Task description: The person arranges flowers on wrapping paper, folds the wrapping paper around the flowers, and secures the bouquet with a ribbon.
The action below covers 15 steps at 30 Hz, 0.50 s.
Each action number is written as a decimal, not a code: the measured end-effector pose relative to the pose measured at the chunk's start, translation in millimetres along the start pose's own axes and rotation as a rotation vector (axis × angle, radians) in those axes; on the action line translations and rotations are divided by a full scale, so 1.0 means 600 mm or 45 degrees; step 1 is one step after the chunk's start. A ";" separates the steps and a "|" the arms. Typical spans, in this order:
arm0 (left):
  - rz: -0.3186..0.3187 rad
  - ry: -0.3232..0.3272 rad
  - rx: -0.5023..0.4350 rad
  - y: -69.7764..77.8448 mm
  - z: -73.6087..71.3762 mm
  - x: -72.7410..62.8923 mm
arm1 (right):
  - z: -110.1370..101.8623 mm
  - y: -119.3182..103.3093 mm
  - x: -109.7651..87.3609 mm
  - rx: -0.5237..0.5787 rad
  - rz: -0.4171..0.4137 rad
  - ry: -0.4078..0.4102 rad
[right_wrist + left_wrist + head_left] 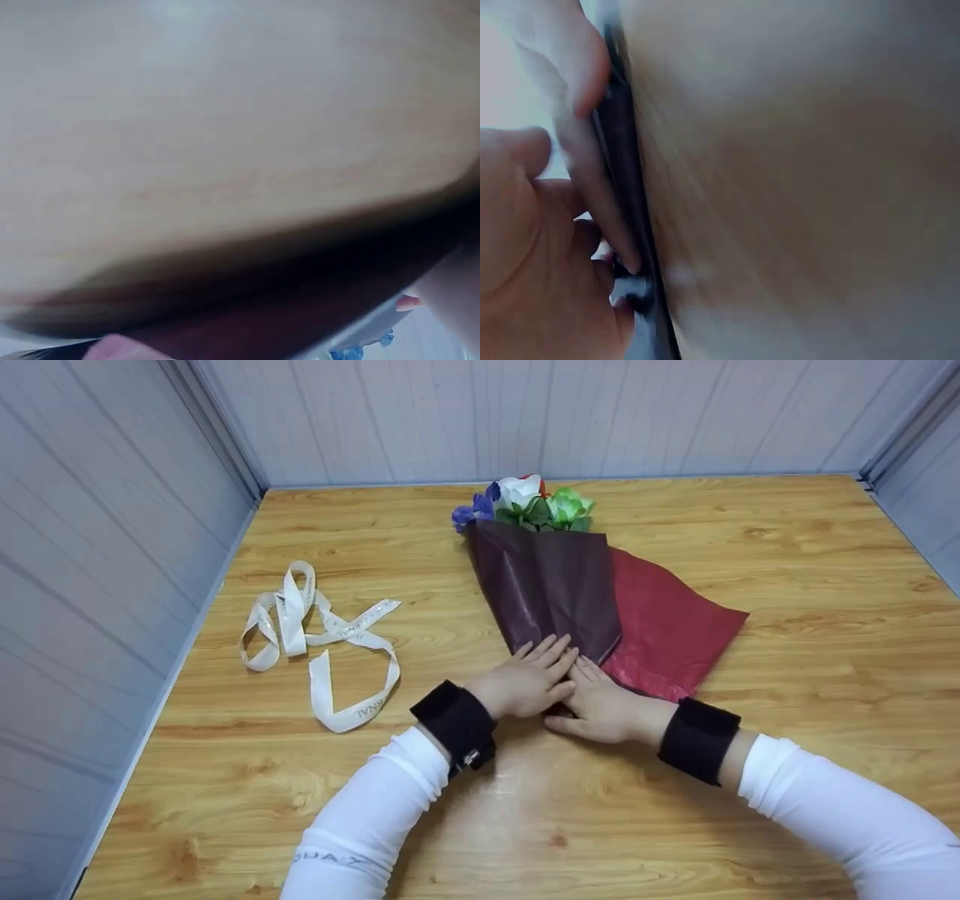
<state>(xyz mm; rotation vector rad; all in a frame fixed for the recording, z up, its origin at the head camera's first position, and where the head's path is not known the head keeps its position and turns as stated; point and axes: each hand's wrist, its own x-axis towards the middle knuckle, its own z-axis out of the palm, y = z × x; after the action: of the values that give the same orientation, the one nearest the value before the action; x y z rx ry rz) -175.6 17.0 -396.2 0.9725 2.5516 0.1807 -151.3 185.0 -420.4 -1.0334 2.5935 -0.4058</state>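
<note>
A bouquet lies on the wooden table, its white flower (519, 492), green flower (570, 505) and purple flower (475, 510) showing at the far end. Dark maroon wrapping paper (574, 585) is folded around the stems, which are hidden. A red flap of paper (667, 622) spreads out to the right. My left hand (523, 682) rests on the narrow lower end of the wrap with fingers extended. Beside it, my right hand (604, 706) presses the paper, its fingertips meeting the left hand's. In the left wrist view, the dark paper edge (622, 142) runs along the fingers.
A white printed ribbon (293, 630) lies in loose loops on the table to the left. Pale panel walls (420, 420) stand behind the table and at both sides. The wooden tabletop (555, 840) extends toward me below the hands.
</note>
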 end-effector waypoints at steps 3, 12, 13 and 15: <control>-0.098 -0.046 -0.007 0.000 -0.004 0.013 | 0.000 0.001 -0.001 0.001 -0.004 -0.017; -0.220 -0.082 -0.007 -0.011 -0.006 0.013 | -0.002 -0.011 -0.006 -0.014 -0.014 -0.045; -0.238 -0.075 -0.014 -0.015 -0.008 0.013 | -0.003 -0.013 -0.008 -0.016 -0.016 -0.042; -0.282 -0.060 -0.027 -0.022 -0.011 0.012 | -0.004 -0.017 -0.010 -0.022 -0.030 -0.037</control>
<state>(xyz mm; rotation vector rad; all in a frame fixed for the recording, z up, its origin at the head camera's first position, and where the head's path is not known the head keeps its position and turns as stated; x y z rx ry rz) -191.5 11.9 -395.8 0.6716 2.5848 0.1199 -141.8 182.6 -413.5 -1.0681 2.5658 -0.3723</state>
